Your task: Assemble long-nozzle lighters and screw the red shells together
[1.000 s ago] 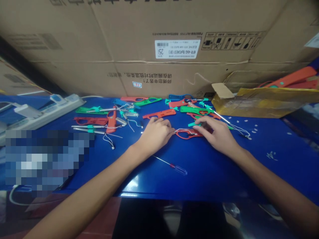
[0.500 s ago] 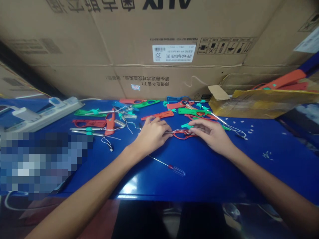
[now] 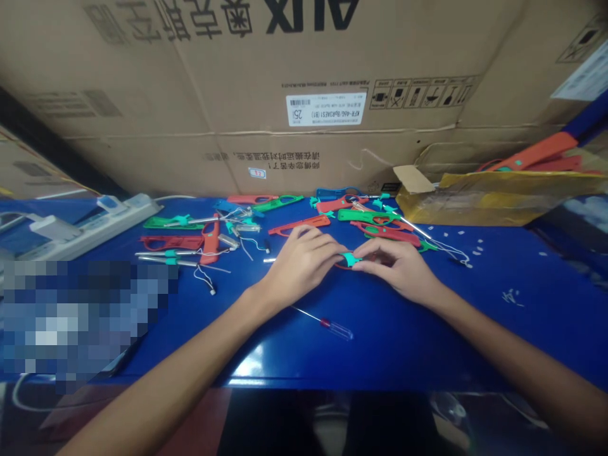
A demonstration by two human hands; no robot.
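My left hand (image 3: 306, 263) and my right hand (image 3: 396, 269) meet over the middle of the blue table (image 3: 408, 342). Between their fingertips is a small teal plastic piece (image 3: 350, 259), pinched by my right thumb and fingers. My left fingers are closed at its left side; what else they hold is hidden. Part of a red handle shell shows just under the teal piece. A screwdriver (image 3: 338, 329) with a clear handle lies in front of my hands, its shaft pointing toward my left hand.
Red and green shells (image 3: 204, 240), metal tubes and wires lie left; more shells (image 3: 365, 217) lie behind my hands. A taped box (image 3: 479, 199) with orange shells stands right, a power strip (image 3: 95, 228) left. A large carton (image 3: 228, 76) stands behind.
My hands have come closer together. The teal piece has moved left and down from above the red shell to my left fingertips. The camera view has shifted slightly.
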